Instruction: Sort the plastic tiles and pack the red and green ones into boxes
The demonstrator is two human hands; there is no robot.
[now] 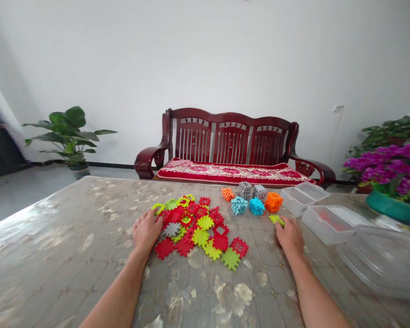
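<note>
My right hand [291, 234] pinches a yellow-green interlocking tile [276, 219] between thumb and fingers, at the right of the table. My left hand [148, 228] rests against the left edge of a loose pile, its fingers extended onto the tiles. The pile mixes red tiles [164, 248], yellow-green tiles [200, 237] and a grey tile [171, 229], all square with notched edges; some have cut-out centres. Behind the held tile stand several chunky clusters of notched pieces, among them an orange cluster [274, 202], a blue cluster [239, 206] and a grey cluster [244, 190].
Clear plastic boxes [323, 233] stand on the right, one with something reddish inside. A transparent lid [386, 262] lies nearer me. Purple flowers [392, 166] in a green pot [391, 207] are at the far right. Beyond the table [99, 255] is a wooden bench [230, 141].
</note>
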